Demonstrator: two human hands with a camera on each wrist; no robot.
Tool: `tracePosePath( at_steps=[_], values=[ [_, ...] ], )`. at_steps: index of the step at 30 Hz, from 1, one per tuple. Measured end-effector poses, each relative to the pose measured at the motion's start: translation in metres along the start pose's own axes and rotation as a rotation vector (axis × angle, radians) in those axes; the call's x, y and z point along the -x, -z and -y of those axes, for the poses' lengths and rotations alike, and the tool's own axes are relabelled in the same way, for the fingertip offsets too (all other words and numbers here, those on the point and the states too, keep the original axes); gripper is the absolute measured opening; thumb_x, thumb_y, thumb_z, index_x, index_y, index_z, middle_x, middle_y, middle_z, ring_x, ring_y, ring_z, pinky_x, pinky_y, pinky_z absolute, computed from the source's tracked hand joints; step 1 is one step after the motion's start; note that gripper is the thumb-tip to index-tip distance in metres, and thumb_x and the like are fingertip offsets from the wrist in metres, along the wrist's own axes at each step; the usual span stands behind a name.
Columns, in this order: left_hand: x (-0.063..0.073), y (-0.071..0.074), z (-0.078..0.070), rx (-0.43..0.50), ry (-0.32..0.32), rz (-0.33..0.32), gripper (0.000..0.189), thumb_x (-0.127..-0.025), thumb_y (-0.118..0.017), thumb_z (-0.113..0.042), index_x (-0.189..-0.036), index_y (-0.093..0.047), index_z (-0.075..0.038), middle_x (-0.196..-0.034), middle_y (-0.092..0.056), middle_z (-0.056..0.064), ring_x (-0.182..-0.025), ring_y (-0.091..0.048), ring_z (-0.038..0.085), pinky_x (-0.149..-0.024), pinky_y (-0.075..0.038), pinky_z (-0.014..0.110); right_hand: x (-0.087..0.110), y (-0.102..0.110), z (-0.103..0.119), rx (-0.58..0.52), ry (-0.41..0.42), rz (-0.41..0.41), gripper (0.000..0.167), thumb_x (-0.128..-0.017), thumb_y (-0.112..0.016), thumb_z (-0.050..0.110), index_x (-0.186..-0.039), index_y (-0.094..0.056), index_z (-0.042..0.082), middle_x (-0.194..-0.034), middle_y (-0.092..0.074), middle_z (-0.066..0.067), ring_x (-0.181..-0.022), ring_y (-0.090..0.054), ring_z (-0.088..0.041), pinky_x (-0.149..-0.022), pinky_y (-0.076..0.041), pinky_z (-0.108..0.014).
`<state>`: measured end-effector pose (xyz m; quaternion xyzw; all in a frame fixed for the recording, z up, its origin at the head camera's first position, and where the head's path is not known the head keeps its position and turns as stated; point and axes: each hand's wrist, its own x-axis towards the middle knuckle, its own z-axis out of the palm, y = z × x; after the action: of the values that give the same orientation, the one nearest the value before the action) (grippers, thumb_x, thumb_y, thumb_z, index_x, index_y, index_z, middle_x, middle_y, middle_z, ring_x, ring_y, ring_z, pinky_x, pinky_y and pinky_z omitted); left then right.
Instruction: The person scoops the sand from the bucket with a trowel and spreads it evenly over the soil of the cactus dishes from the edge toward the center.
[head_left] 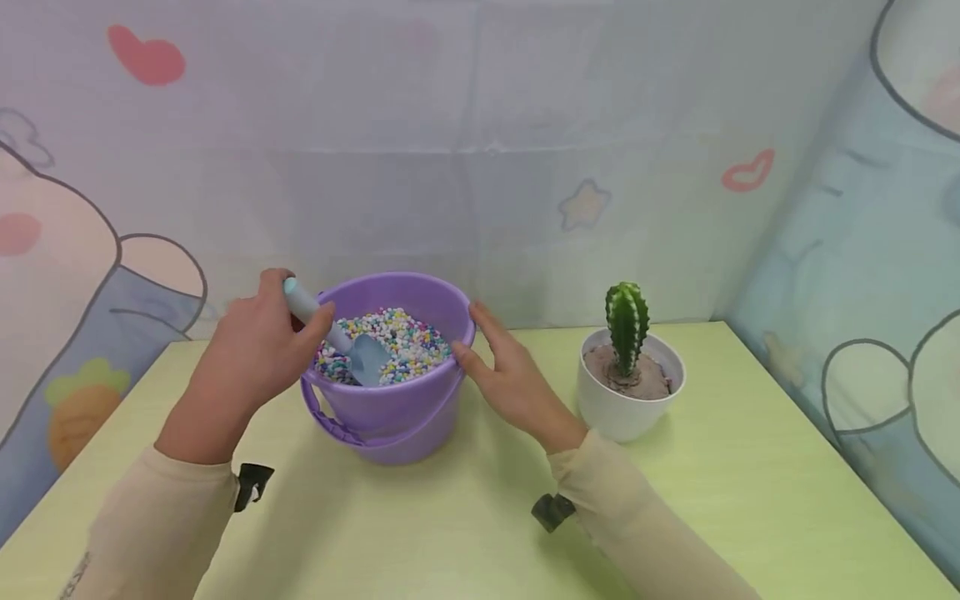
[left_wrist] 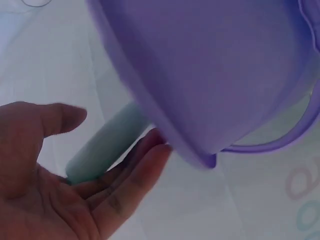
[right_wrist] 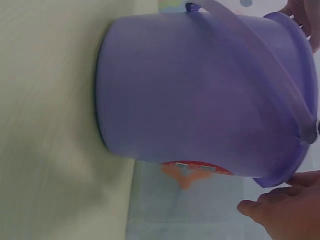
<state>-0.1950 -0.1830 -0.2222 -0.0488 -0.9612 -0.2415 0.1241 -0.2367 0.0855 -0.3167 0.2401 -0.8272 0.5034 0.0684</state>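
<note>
A purple bucket [head_left: 390, 408] stands on the table, part-filled with small multicoloured beads [head_left: 405, 333]. Its carrying handle [left_wrist: 280, 144] hangs down at the front. A pale blue toy shovel [head_left: 367, 358] leans inside, blade on the beads and grip over the left rim. My left hand [head_left: 258, 346] is around that grip; in the left wrist view the grip lies along loosely extended fingers [left_wrist: 127, 195], with the thumb held apart from it. On the opposite side, my right hand [head_left: 517, 387] touches the bucket's rim with straight fingertips [right_wrist: 305, 178], thumb spread toward the front.
Right of the bucket is a green cactus [head_left: 627, 329] in a white pot [head_left: 622, 417] with brown filling, close beyond my right wrist. A patterned cloth backdrop [head_left: 495, 150] rises behind the yellow-green table [head_left: 420, 533] and along both sides.
</note>
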Motion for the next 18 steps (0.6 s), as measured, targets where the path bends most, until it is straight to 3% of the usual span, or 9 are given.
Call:
tracePosePath(
  at_steps=[3, 6, 11, 18],
  values=[
    [-0.006, -0.010, 0.003, 0.065, 0.006, -0.029, 0.052, -0.102, -0.043, -0.034, -0.132, -0.027, 0.006, -0.081, -0.059, 0.018, -0.061, -0.058, 0.029, -0.051, -0.046, 0.038, -0.005, -0.004, -0.007, -0.023, -0.012, 0.028, 0.076, -0.101, -0.048, 0.051, -0.157, -0.015, 0.011, -0.162, -0.011, 0.001, -0.146, -0.010, -0.015, -0.117, -0.014, -0.038],
    [-0.013, -0.018, 0.003, 0.111, -0.030, -0.058, 0.042, -0.102, -0.042, -0.030, -0.126, -0.026, 0.001, -0.077, -0.057, 0.019, -0.058, -0.057, 0.030, -0.051, -0.046, 0.039, -0.010, -0.007, -0.015, -0.072, -0.006, 0.042, 0.079, -0.101, -0.047, 0.052, -0.158, -0.006, 0.015, -0.162, -0.005, 0.002, -0.146, -0.007, -0.013, -0.117, -0.011, -0.039],
    [-0.018, -0.028, 0.003, 0.203, -0.085, -0.089, 0.035, -0.102, -0.043, -0.023, -0.124, -0.026, -0.003, -0.080, -0.057, 0.021, -0.060, -0.059, 0.031, -0.054, -0.048, 0.040, -0.013, -0.013, -0.020, -0.226, -0.010, 0.109, 0.078, -0.104, -0.043, 0.043, -0.157, 0.007, 0.016, -0.163, 0.001, -0.007, -0.147, -0.009, -0.021, -0.116, -0.011, -0.043],
    [-0.020, -0.035, 0.016, 0.367, 0.000, -0.108, 0.037, -0.104, -0.047, -0.020, -0.127, -0.025, -0.002, -0.094, -0.061, 0.025, -0.070, -0.070, 0.033, -0.065, -0.054, 0.043, -0.011, -0.021, -0.015, -0.299, -0.038, 0.119, 0.072, -0.105, -0.036, 0.035, -0.156, 0.011, 0.015, -0.162, 0.001, -0.012, -0.146, -0.012, -0.026, -0.116, -0.013, -0.043]
  ],
)
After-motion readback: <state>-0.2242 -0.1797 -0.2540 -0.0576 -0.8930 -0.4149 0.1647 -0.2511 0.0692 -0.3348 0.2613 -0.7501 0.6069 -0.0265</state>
